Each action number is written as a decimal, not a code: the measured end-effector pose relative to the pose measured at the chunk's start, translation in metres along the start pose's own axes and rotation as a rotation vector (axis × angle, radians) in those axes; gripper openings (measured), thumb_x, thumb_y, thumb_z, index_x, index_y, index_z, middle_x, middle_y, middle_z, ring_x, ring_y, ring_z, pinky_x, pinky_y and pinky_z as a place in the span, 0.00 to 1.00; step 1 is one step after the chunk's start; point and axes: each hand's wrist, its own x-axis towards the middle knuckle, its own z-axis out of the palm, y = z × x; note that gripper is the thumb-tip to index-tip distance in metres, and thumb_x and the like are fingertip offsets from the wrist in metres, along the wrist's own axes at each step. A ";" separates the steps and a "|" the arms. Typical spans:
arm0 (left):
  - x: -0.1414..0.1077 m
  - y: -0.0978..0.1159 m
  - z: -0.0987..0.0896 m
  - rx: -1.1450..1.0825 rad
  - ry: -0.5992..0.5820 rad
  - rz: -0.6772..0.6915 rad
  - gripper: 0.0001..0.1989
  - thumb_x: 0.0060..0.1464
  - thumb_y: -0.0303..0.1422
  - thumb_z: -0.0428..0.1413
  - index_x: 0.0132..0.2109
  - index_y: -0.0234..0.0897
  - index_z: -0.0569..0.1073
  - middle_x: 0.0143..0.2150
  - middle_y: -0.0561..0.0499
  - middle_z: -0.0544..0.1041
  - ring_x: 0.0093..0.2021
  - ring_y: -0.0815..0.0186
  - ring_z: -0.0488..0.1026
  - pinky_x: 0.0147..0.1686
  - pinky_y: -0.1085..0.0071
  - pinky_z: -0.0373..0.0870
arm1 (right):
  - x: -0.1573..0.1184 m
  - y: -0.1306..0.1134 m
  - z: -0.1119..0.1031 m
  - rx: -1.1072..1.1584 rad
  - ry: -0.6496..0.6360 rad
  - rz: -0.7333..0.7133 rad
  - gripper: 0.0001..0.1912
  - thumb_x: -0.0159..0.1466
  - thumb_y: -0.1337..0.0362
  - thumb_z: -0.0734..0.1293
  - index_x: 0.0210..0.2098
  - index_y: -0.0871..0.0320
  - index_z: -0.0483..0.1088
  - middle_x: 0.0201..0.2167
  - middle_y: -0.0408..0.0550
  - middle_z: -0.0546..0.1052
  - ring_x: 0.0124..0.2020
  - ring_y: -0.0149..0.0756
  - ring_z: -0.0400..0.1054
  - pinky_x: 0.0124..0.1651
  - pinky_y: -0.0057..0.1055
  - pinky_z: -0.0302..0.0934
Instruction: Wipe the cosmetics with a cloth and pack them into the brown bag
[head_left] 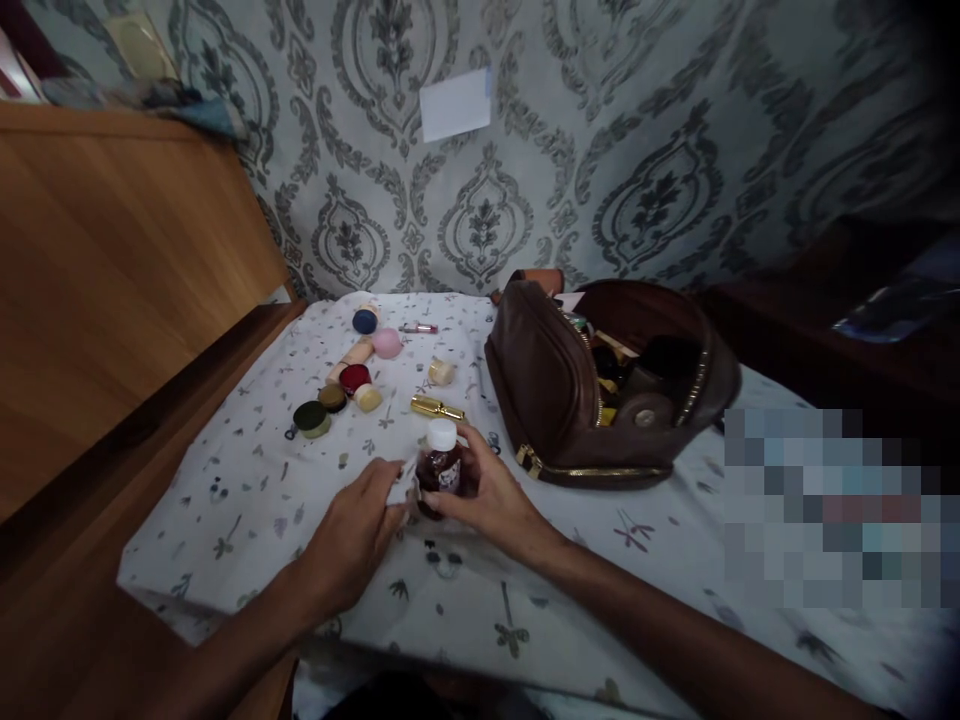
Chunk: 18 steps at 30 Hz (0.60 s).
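A dark bottle with a white cap [442, 470] stands upright near the front of the patterned cloth. My right hand [491, 495] is wrapped round its right side, thumb in front. At the bottle's left, my left hand [360, 525] pinches a white cloth or wipe [405, 484] that touches the bottle. Just behind the bottle lies a gold tube [437, 407], and a small cream jar [441, 372] is farther back. To the right sits an open brown bag [540, 380] with several items inside.
Several small jars are grouped at the back left, among them a green-lidded jar [311, 419], a red one [355, 378] and a pink one [387, 343]. A wooden panel [135, 220] rises at the left. Patterned wallpaper [480, 200] is behind the cloth-covered surface [247, 470].
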 end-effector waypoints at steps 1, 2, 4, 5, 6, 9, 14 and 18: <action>0.001 0.000 -0.004 0.030 0.035 0.022 0.15 0.65 0.26 0.43 0.56 0.40 0.63 0.44 0.46 0.72 0.43 0.61 0.73 0.42 0.63 0.75 | 0.000 0.000 0.000 -0.047 0.015 -0.002 0.34 0.51 0.64 0.75 0.55 0.54 0.60 0.46 0.48 0.74 0.48 0.40 0.70 0.53 0.39 0.63; 0.002 -0.001 -0.007 0.076 0.075 0.051 0.18 0.64 0.25 0.42 0.59 0.40 0.61 0.46 0.44 0.70 0.45 0.60 0.72 0.43 0.63 0.75 | 0.000 0.000 0.000 -0.098 0.019 -0.006 0.31 0.51 0.64 0.74 0.52 0.55 0.62 0.44 0.48 0.75 0.47 0.40 0.70 0.51 0.38 0.64; 0.006 -0.003 -0.010 0.209 0.133 0.139 0.23 0.62 0.25 0.44 0.63 0.41 0.59 0.51 0.42 0.67 0.49 0.57 0.71 0.44 0.62 0.75 | 0.000 -0.001 0.001 -0.194 0.010 -0.023 0.24 0.51 0.65 0.73 0.47 0.56 0.66 0.40 0.46 0.75 0.43 0.40 0.70 0.48 0.36 0.65; 0.009 -0.004 -0.011 0.284 0.145 0.201 0.24 0.62 0.26 0.46 0.64 0.42 0.58 0.53 0.41 0.66 0.51 0.56 0.69 0.44 0.61 0.75 | -0.001 -0.002 0.001 -0.236 0.000 -0.036 0.23 0.51 0.66 0.73 0.46 0.57 0.67 0.39 0.46 0.76 0.42 0.39 0.71 0.47 0.35 0.65; 0.012 -0.005 -0.010 0.355 0.145 0.265 0.25 0.61 0.26 0.47 0.64 0.43 0.58 0.54 0.41 0.65 0.52 0.54 0.68 0.44 0.60 0.75 | -0.001 -0.003 0.002 -0.274 -0.012 -0.056 0.22 0.51 0.67 0.72 0.45 0.57 0.67 0.39 0.45 0.76 0.42 0.39 0.71 0.46 0.34 0.65; 0.023 -0.004 -0.008 0.466 0.099 0.378 0.23 0.61 0.27 0.49 0.62 0.41 0.59 0.55 0.40 0.66 0.54 0.52 0.66 0.45 0.57 0.74 | -0.003 -0.003 0.002 -0.366 -0.052 -0.124 0.23 0.53 0.68 0.71 0.48 0.58 0.67 0.42 0.46 0.77 0.43 0.39 0.71 0.47 0.34 0.65; 0.038 0.014 -0.015 0.368 -0.093 0.116 0.09 0.63 0.28 0.44 0.47 0.38 0.66 0.44 0.45 0.70 0.45 0.57 0.69 0.40 0.61 0.72 | -0.004 0.002 0.000 -0.436 -0.086 -0.215 0.28 0.56 0.66 0.72 0.55 0.58 0.64 0.51 0.52 0.74 0.52 0.43 0.69 0.56 0.39 0.61; 0.048 0.024 -0.025 0.115 -0.164 -0.081 0.10 0.64 0.31 0.40 0.35 0.40 0.62 0.34 0.51 0.68 0.35 0.61 0.68 0.37 0.64 0.66 | -0.005 0.004 0.000 -0.442 -0.129 -0.246 0.28 0.57 0.64 0.73 0.55 0.58 0.64 0.50 0.52 0.74 0.51 0.42 0.69 0.56 0.39 0.62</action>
